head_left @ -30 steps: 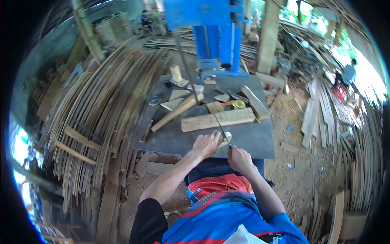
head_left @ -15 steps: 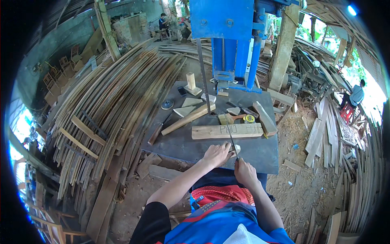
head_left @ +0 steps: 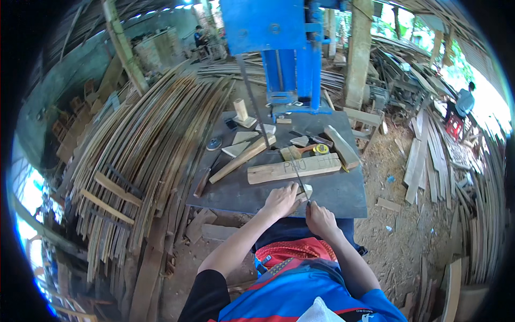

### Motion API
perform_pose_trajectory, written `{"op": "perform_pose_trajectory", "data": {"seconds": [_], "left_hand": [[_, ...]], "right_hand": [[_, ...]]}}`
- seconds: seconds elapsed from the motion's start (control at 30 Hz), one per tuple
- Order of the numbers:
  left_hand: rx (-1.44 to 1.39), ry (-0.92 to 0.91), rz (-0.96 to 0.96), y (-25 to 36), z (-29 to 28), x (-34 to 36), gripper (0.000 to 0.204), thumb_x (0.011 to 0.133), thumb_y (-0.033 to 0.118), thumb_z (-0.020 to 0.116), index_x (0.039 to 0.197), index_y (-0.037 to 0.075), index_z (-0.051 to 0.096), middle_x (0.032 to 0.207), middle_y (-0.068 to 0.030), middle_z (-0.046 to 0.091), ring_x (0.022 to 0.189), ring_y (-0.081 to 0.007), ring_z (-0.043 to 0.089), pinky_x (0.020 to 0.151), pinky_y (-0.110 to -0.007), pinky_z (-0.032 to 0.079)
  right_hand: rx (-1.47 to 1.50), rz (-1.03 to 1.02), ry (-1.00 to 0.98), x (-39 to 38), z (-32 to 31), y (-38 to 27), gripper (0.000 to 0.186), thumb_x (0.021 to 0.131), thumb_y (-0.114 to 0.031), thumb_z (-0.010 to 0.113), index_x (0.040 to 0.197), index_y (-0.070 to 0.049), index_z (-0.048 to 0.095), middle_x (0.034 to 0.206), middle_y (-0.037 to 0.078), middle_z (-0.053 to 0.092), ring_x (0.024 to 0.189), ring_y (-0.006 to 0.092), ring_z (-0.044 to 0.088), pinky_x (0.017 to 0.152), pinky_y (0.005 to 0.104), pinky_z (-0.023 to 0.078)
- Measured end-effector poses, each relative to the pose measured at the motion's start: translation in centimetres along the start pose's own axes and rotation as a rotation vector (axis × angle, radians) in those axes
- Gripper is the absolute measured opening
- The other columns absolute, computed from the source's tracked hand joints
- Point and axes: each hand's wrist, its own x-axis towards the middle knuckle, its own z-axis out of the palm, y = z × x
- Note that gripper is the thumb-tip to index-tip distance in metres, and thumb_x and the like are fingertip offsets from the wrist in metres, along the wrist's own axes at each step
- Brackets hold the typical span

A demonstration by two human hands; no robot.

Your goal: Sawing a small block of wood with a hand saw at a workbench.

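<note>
Working from the head view, the only one we've got. Small wood block point(head_left: 308, 190) sits just below frame centre, by the near edge of the table point(head_left: 230, 196). Left hand point(head_left: 281, 200) has it pinned, fingers bent over and around it; thumb contact too small to tell. Right hand point(head_left: 322, 218) is closed round the near end of a thin dark tool point(head_left: 300, 180), file or saw, can't tell which. The tool lies across the block and points up the frame, its far part over the long wood block point(head_left: 316, 166).

Handling, our judgement: we want the block pressed flat, left fingertips clear of the tool's line, strokes straight and light, wrist locked. Long block looks close enough to snag the tip; more room there would help. So would a clamp, with the block this small. Best we mind the upright saw blade point(head_left: 252, 99) at upper centre too.

Pose: left forearm runs up from lower left, elbow out wide, knuckles up. Right forearm comes from lower right, angled up and left, fist low at the table edge. Hands near each other, block and tool between them.
</note>
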Motion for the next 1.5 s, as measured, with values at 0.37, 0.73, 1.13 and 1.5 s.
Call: {"op": "perform_pose_trajectory", "data": {"seconds": [0.37,0.73,1.13,1.5], "left_hand": [[0.054,-0.007,-0.008,-0.3,0.0,0.2,0.054,0.091,0.046,0.058,0.114,-0.001,0.044,0.107,-0.0195,0.061,0.081,-0.0327,0.069,0.065,-0.043,0.056],[0.052,-0.062,-0.035,0.1,-0.2,0.0,0.055,0.091,0.046,0.058,0.117,-0.001,0.043,0.113,-0.0215,0.060,0.088,-0.0335,0.069,0.067,-0.044,0.057],[-0.041,-0.034,-0.090,0.5,-0.6,0.1,0.039,0.098,0.038,0.047,0.108,0.001,0.048,0.108,-0.0198,0.060,0.083,-0.0383,0.067,0.066,-0.049,0.055],[-0.071,-0.032,-0.074,0.4,-0.4,0.0,0.038,0.098,0.037,0.048,0.111,0.001,0.046,0.108,-0.0207,0.059,0.083,-0.0413,0.066,0.065,-0.050,0.055]], "right_hand": [[0.059,0.019,0.009,0.2,0.5,0.2,0.028,0.099,-0.027,0.043,0.092,-0.001,0.051,0.072,0.027,0.064,0.068,0.0460,0.064,0.063,0.0576,0.050],[0.062,-0.015,0.053,0.1,1.6,0.6,0.029,0.099,-0.027,0.044,0.090,-0.001,0.052,0.070,0.027,0.063,0.067,0.0458,0.064,0.063,0.0577,0.050],[0.056,-0.006,0.038,0.1,0.8,0.1,0.030,0.098,-0.026,0.044,0.089,0.001,0.054,0.071,0.027,0.065,0.067,0.0438,0.067,0.063,0.0539,0.054],[0.040,-0.021,0.074,0.2,1.7,0.7,0.029,0.098,-0.026,0.044,0.089,0.000,0.054,0.068,0.025,0.064,0.065,0.0427,0.066,0.059,0.0545,0.053]]}}
